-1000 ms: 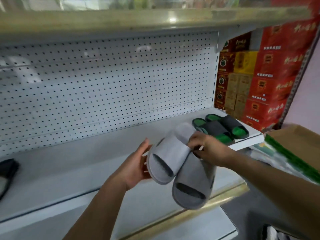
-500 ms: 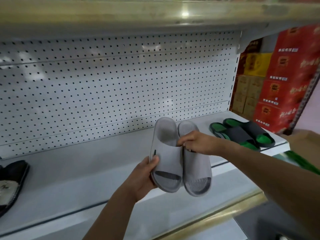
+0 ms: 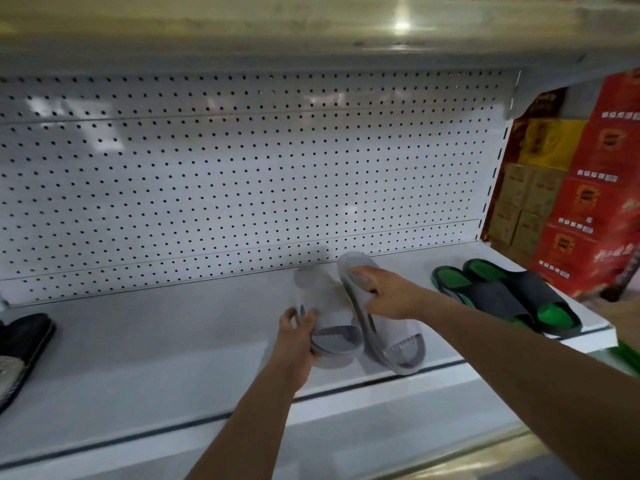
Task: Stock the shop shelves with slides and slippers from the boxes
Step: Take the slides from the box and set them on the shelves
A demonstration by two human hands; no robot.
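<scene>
Now both hands are at the white shelf (image 3: 173,341), each gripping one slide of a grey pair. The left hand (image 3: 296,336) curls round the outer edge of the left grey slide (image 3: 329,317), thumb on top near the strap, with the slide lying roughly flat, its sole low over the shelf; whether it touches the surface cannot be told. Just beside it, the right hand (image 3: 388,299) pinches the right grey slide (image 3: 381,327) at its rear rim, fingers curled over the edge, and this slide is tilted onto its side, its open toe end down near the shelf's front lip. The two slides touch along their inner edges. Beyond the right hand, further along the same shelf, a black-and-green pair of slides (image 3: 505,296) lies flat, and behind that pair stand stacked red and yellow cartons (image 3: 595,188). Well off beyond the left hand, a dark slipper (image 3: 20,348) sits at the shelf's far end. Behind both hands rises the perforated back panel (image 3: 242,174).
</scene>
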